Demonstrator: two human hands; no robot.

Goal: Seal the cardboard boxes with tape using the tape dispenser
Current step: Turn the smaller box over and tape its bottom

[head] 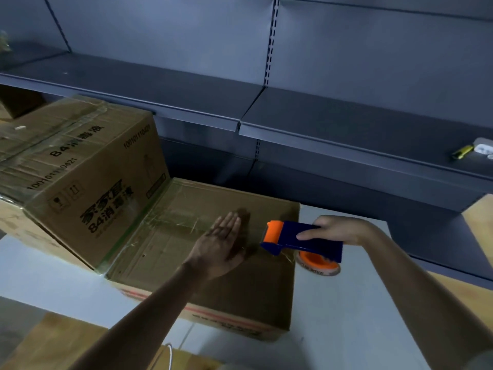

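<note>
Right hand grips the tape dispenser from above: fingers curled over the blue body, thumb on the near side face. Left hand lies flat, fingers straight and together, palm down on the top of the low cardboard box.

Position of task items:
- Low box lies on the white table, flaps closed.
- Dispenser sits at the right edge of the box top, its orange roller pointing left toward the flat hand and its front lip touching the cardboard.
- Orange tape roll hangs below the dispenser body, just past the right edge of the box, over the table.
- Shiny clear tape runs left to right across the box top; the left hand rests on its line.
- Taller printed box stands touching the left end of the low box, with glossy tape across its top.

Step in hand (judgement): end of the tape run along the top seam of the low box. Strip appears laid to the right edge; cannot tell whether it is cut yet.

Next move (judgement): carry the dispenser over the right edge and down the side wall for an overhang, then tilt it so the blade bites and tears the tape. Left hand should hold the box down, then smooth the strip.

Background: grey metal shelves behind; a small yellow item on the far right shelf, too small to identify.
</note>
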